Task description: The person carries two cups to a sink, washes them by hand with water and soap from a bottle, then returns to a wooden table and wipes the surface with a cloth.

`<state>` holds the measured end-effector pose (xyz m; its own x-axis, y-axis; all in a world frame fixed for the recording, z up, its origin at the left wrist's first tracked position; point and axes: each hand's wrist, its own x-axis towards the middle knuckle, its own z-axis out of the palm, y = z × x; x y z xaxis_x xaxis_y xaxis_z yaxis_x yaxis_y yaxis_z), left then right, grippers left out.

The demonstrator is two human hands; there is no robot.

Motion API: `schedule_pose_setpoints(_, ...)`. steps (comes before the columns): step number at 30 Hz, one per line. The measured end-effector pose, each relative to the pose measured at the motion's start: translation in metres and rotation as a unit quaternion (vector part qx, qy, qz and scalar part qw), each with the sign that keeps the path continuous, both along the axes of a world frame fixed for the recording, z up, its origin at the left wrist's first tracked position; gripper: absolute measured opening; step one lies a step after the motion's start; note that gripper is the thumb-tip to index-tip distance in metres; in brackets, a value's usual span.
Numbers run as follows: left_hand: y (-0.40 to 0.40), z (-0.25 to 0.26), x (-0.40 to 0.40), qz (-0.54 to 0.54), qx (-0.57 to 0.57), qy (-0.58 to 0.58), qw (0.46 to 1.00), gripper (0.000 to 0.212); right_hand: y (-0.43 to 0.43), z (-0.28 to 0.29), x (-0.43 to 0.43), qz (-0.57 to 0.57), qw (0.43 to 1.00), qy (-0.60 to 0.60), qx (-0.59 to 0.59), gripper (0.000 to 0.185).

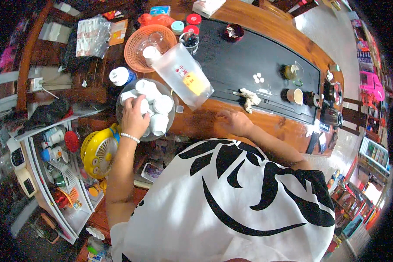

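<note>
A clear round bowl (172,121) holds several small white cups (162,104) piled together. My left hand (135,114), with a white bead bracelet at the wrist, reaches into it from the near left. Its fingers and thumb curl around one white cup (144,106), partly covered by the hand. My right hand (234,121) is blurred over the front wooden part of the table (196,122), and how its fingers lie is unclear. Just beyond it, a crumpled pale cloth (249,99) rests on the edge of the black tea tray (216,52).
A frosted plastic bag (183,77) with printing leans by an orange basket (131,54) containing clear cups and a white one. Beside them stands a white-lidded tub (119,76). White discs (258,78), a glass pitcher (293,72) and a pale cup (294,96) occupy the tray. A yellow fan (100,152) sits below left.
</note>
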<state>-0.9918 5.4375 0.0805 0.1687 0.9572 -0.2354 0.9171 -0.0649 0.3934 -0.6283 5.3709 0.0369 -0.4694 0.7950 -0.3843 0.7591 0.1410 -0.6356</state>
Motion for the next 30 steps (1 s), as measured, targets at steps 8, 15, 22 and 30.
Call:
schedule_pose_setpoints(8,0.001,-0.001,-0.001,0.003,-0.030,-0.014,0.999,0.057,0.028,-0.055,0.125,-0.288,0.927,-0.097,0.220,0.033)
schedule_pose_setpoints(15,0.002,0.020,0.013,0.007,-0.017,0.057,0.998,0.059,0.079,-0.158,0.204,-0.461,0.849,-0.222,0.132,0.041)
schedule_pose_setpoints(22,-0.020,0.061,0.037,0.049,0.174,-0.013,0.984,0.046,0.091,-0.156,0.203,-0.457,0.858,-0.196,0.131,0.021)
schedule_pose_setpoints(30,-0.036,0.031,0.161,0.017,0.073,-0.301,0.951,0.018,0.089,-0.146,0.204,-0.441,0.875,-0.158,0.118,0.018)
